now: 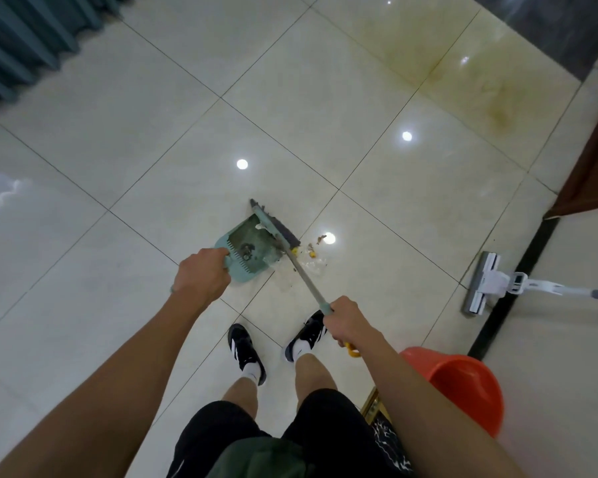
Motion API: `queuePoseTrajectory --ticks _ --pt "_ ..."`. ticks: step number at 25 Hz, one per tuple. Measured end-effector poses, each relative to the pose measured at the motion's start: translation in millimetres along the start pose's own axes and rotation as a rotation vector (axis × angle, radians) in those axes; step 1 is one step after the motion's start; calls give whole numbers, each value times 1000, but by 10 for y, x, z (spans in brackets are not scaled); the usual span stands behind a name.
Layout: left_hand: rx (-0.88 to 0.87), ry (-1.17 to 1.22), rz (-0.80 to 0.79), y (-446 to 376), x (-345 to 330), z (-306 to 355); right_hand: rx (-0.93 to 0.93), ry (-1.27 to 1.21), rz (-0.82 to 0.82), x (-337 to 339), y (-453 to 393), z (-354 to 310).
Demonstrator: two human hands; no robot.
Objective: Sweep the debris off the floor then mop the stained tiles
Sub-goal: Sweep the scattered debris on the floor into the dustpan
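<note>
My left hand [201, 276] grips the top of a teal dustpan [247, 251] standing on the tiled floor, with dirt lying inside it. My right hand [347, 322] is closed around the handle of a teal broom [277, 231], whose dark bristles rest at the pan's right mouth. Small debris [313, 253], yellow and brown bits with a clear scrap, lies on the tile just right of the bristles. A white flat mop [484, 282] lies on the floor at the right. Yellow-brown stains [497, 112] mark the tiles at the upper right.
An orange bucket [463, 384] stands at my lower right, close to my right arm. A dark wooden door edge [587, 174] and a black floor strip [511, 294] run along the right. Teal curtains [25, 39] hang at the upper left. My feet [277, 343] stand behind the pan.
</note>
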State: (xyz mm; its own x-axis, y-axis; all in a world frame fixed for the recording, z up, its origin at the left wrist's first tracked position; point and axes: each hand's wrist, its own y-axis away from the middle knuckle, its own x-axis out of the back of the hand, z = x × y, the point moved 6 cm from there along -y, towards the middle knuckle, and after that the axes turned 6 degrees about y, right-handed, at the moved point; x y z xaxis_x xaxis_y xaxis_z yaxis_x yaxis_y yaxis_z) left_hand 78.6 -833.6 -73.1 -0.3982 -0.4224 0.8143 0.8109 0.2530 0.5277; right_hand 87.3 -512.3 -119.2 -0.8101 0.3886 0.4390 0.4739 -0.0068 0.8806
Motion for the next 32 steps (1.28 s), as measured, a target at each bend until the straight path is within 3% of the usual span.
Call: queuePoseTrajectory --ticks 11,19,32 --pt "25 57 59 115 33 -251 -55 -180 -54 -19 469 34" --pt "32 42 60 271 70 -330 21 -103 -6 90 660 -252" --pt "90 51 55 373 280 -620 79 -283 27 405 587 -663"
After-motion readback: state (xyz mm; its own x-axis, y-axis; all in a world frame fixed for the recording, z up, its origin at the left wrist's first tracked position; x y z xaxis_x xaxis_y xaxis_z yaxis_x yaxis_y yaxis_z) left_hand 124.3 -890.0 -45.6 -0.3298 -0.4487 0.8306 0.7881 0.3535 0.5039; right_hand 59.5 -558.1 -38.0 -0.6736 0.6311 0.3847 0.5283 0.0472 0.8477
